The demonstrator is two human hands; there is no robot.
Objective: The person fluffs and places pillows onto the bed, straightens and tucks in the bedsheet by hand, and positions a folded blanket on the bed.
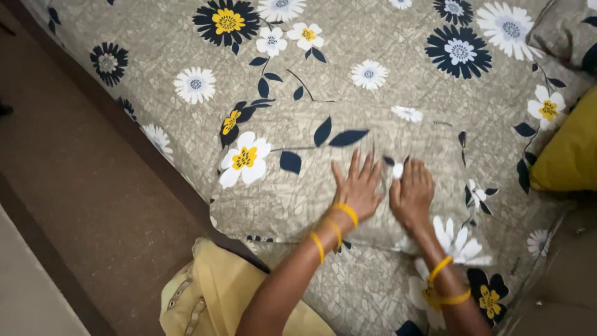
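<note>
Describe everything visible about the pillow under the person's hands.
The pillow is a soft rectangle in a grey-beige cracked-pattern cover printed with white, yellow and dark navy flowers and leaves, matching the bedsheet beneath it. It lies flat near the bed's edge, lengthwise across the view. The left hand presses on it with fingers spread; the right hand rests beside it, fingers curled.

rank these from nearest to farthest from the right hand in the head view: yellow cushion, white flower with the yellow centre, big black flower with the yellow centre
From the right hand:
1. Yellow cushion, at the right edge.
2. White flower with the yellow centre, left of both hands.
3. Big black flower with the yellow centre, at the top, farthest.
The first two are fairly close.
</note>
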